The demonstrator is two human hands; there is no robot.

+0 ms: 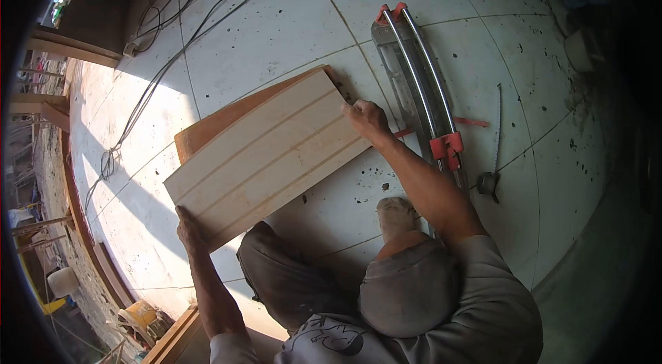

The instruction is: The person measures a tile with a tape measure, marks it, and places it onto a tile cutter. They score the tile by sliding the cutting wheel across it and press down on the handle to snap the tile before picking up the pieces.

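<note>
A long, pale tile [265,157] with several darker stripes along its length is held at both ends, tilted across the view. My left hand [189,227] grips its lower left end, fingers mostly hidden beneath. At the upper right end, my right hand [367,119] is closed on the edge with the thumb on top. Under and behind the striped tile shows a reddish-brown tile [231,121], partly covered. A manual tile cutter [417,81] with two chrome rails and red fittings stands on the floor just right of my right hand.
Black cables [200,26] run over the white tiled floor [255,33] at upper left. A tape measure [487,183] with its blade drawn out lies right of the cutter. A drop edge with wooden boards [65,178] borders the left side. My knees and foot are close below.
</note>
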